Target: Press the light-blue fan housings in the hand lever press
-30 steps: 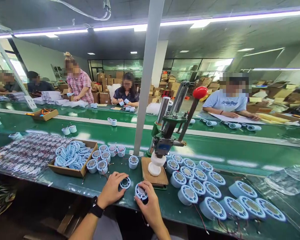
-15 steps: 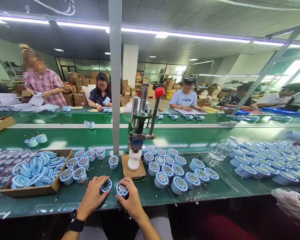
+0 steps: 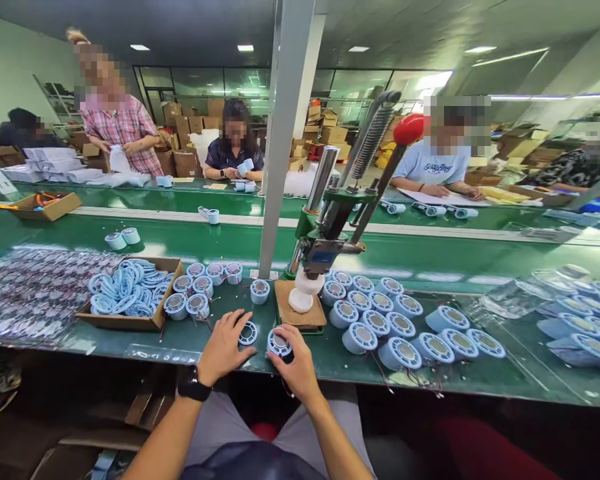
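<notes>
My left hand (image 3: 226, 341), wearing a dark watch, has its thumb and fingers spread around a light-blue round speaker unit (image 3: 248, 333). That unit has a slotted ring and a dark centre; I cannot tell whether the fingertips touch it. Close by, my right hand (image 3: 296, 363) grips another speaker unit (image 3: 279, 343) by its sides, its silver centre facing up. Beyond the hands stands a green hand press (image 3: 325, 227) with a red-knobbed lever (image 3: 407, 129). A white round pad (image 3: 301, 300) sits on its brown base board (image 3: 285, 308), under the press head. A single unit (image 3: 260, 291) stands left of the press.
A cardboard box (image 3: 125, 321) holds light-blue rings, with several units (image 3: 197, 305) beside it. Many more (image 3: 401, 352) crowd the right. A clear plastic bottle (image 3: 510, 293) lies there. A grey post (image 3: 280, 147) rises behind. Co-workers (image 3: 235, 147) sit across the green conveyor (image 3: 205, 240).
The camera has tilted down and turned left, so the bench appears higher and shifted right. Both hands remain at the same two speaker units; my left fingers look slightly more spread.
</notes>
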Available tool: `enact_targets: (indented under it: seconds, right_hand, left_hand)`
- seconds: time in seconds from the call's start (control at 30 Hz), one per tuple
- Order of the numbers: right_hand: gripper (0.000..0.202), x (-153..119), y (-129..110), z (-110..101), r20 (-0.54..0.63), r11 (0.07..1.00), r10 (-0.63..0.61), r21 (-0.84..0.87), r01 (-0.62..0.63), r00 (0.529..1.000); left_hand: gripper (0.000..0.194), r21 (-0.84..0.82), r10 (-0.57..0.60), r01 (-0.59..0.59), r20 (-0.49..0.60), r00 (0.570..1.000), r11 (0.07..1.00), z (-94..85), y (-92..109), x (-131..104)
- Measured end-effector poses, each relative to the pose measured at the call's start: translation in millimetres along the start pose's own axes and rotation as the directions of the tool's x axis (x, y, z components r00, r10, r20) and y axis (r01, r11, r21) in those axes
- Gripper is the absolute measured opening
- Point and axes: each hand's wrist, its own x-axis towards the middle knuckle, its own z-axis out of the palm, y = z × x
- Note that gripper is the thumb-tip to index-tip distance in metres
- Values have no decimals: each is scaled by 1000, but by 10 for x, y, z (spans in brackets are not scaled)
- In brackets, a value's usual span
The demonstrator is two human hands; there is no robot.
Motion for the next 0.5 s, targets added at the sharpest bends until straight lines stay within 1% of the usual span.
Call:
enact_targets:
  seconds: [0.07,0.1,0.17,0.2,0.27,0.33,0.4,0.5]
  right_hand:
    - [38,-11,16,5,-15,1000,0,-26,0,1000]
    - [42,-19,31,15,-28,999,4,-43,-5,1000]
    - [51,-38,72,47,-53,997,17,-74,-21,998]
    - [54,-47,95,66,-60,996,17,-83,-22,998]
    - [60,-60,131,100,-67,997,4,-83,-10,998]
    - [67,-63,145,117,-74,998,-14,-59,10,997]
    - [71,-57,131,119,-89,999,-23,-31,20,996]
    - [74,-40,83,107,-107,1000,-31,-2,31,994]
  left_hand:
    - [54,-30,-50,48,-39,998,998,26,43,0]
    - [49,-70,-74,69,-71,995,995,39,82,1]
    - [48,-170,-98,74,-134,986,983,64,205,5]
    - [51,-209,-84,52,-148,985,977,74,288,11]
    - [59,-239,-5,-27,-131,991,971,85,471,31]
    - [62,-228,66,-85,-91,994,970,84,632,66]
    - [64,-212,78,-89,-59,995,973,78,733,100]
    - [65,-207,46,-50,-27,999,977,78,783,123]
